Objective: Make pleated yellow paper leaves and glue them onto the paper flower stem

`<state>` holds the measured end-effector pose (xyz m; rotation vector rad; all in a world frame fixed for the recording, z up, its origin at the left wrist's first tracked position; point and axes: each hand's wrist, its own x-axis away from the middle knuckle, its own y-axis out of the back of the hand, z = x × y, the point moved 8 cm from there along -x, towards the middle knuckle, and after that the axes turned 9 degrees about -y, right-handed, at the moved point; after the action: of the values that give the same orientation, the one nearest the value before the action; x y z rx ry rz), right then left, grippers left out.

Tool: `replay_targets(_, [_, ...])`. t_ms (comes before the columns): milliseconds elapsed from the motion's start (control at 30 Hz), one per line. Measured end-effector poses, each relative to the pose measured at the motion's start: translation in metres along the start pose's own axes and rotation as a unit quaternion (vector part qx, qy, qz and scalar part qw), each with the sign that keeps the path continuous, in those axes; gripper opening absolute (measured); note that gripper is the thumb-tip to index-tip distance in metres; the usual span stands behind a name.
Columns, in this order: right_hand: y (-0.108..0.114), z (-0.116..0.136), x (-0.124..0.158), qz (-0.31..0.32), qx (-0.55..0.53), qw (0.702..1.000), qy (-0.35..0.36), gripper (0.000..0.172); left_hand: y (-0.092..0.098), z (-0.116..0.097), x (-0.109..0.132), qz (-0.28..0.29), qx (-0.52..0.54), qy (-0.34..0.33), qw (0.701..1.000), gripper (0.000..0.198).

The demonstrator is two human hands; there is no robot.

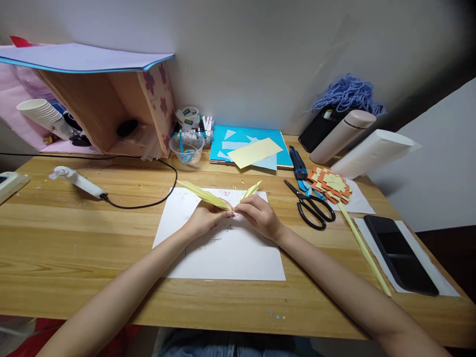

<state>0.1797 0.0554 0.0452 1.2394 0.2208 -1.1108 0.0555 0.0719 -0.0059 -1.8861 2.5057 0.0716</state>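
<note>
Both hands meet over a white sheet of paper (230, 253) that bears small coloured marks. Between them is a pleated yellow paper (204, 194), pinched at its middle so that its two ends rise in a V. My left hand (206, 218) is closed on the longer left part. The fingers of my right hand (259, 214) press on the paper close to the fold, with the shorter right end standing up behind them. The fingertips of the two hands almost touch and cover the paper's centre.
Right of the sheet lie black-handled scissors (312, 206), a utility knife (297, 162), an orange-and-yellow paper flower (330, 184) and a phone (401, 253). Behind are a blue folder (219, 153) with paper scraps and a plastic cup (187, 148). At left, a corded glue gun (80, 182) lies.
</note>
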Motion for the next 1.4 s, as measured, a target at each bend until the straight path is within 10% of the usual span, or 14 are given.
replay_targets(367, [0.009,0.014,0.010,-0.028,0.010,0.998,0.060,0.035,-0.012,0.006,0.007,0.025,0.190,0.045,0.981,0.020])
replay_targets(567, [0.009,0.002,0.003,-0.049,-0.146,0.986,-0.061,0.026,-0.008,0.007,0.006,0.007,0.225,0.039,0.973,0.013])
replay_targets(767, [-0.028,-0.046,0.018,-0.004,-0.410,0.816,-0.408,0.014,-0.011,0.002,0.005,0.029,0.215,0.024,0.976,0.017])
replay_targets(967, [-0.055,-0.048,0.021,0.088,-0.542,0.693,-0.468,0.029,-0.020,0.006,0.002,0.079,0.242,0.040,0.966,0.036])
replay_targets(1400, [-0.045,-0.066,0.022,0.011,-0.491,0.726,-0.481,0.024,-0.017,0.012,0.007,0.042,0.149,0.128,0.980,0.028])
